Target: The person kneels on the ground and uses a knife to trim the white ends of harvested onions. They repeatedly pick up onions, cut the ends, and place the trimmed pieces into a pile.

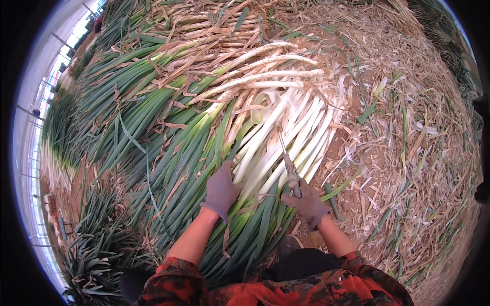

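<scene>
Before me lie long green onions [255, 148], their white shanks pointing away and to the right, their dark green leaves toward me. My left hand [223, 188], in a greyish glove, is closed around a green onion where white meets green; its fingertips are partly hidden by the stalks. My right hand [308, 205], gloved alike, grips an air blow gun [291, 173] with a thin metal nozzle. The nozzle points away from me, over the white shanks. Pale skins blur around the shanks near its tip.
More unpeeled green onions [214, 51] with dry brown leaves are heaped at the far left. Peeled-off husks and straw [408, 137] cover the ground on the right. Another bundle of onions [58, 163] stands by the pale greenhouse wall [28, 132] at left.
</scene>
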A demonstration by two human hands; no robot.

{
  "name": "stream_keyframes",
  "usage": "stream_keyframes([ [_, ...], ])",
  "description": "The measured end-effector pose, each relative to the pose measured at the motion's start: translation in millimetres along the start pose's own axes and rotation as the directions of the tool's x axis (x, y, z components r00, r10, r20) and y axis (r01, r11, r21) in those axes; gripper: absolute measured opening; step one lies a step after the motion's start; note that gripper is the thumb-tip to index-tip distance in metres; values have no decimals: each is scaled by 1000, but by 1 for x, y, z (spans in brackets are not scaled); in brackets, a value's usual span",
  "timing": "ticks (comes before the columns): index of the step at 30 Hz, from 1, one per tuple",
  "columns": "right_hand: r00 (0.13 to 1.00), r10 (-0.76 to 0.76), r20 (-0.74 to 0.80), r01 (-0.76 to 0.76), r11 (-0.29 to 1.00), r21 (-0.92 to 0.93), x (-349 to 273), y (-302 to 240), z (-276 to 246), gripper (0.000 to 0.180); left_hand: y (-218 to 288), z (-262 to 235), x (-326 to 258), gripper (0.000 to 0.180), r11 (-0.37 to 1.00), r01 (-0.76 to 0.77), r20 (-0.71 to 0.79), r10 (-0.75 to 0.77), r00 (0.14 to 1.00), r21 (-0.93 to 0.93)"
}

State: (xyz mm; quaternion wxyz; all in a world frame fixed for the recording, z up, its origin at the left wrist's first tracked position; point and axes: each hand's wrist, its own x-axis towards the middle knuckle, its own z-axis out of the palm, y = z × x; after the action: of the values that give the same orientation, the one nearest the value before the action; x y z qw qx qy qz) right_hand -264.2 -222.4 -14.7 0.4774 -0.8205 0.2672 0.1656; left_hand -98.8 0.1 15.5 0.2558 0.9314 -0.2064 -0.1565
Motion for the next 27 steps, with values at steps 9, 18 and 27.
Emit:
stream_keyframes([
  [9,978,126,-168,-95,979,183,99,0,-70,75,7,10,-12,55,949,-288,249,251,935,124],
  [18,947,189,-260,-69,909,412,107,33,-81,77,2,-40,24,43,620,-767,209,738,642,167],
  [27,981,149,-123,-137,986,98,41,-23,-38,74,5,-75,168,45,899,42,-64,-16,998,435],
])
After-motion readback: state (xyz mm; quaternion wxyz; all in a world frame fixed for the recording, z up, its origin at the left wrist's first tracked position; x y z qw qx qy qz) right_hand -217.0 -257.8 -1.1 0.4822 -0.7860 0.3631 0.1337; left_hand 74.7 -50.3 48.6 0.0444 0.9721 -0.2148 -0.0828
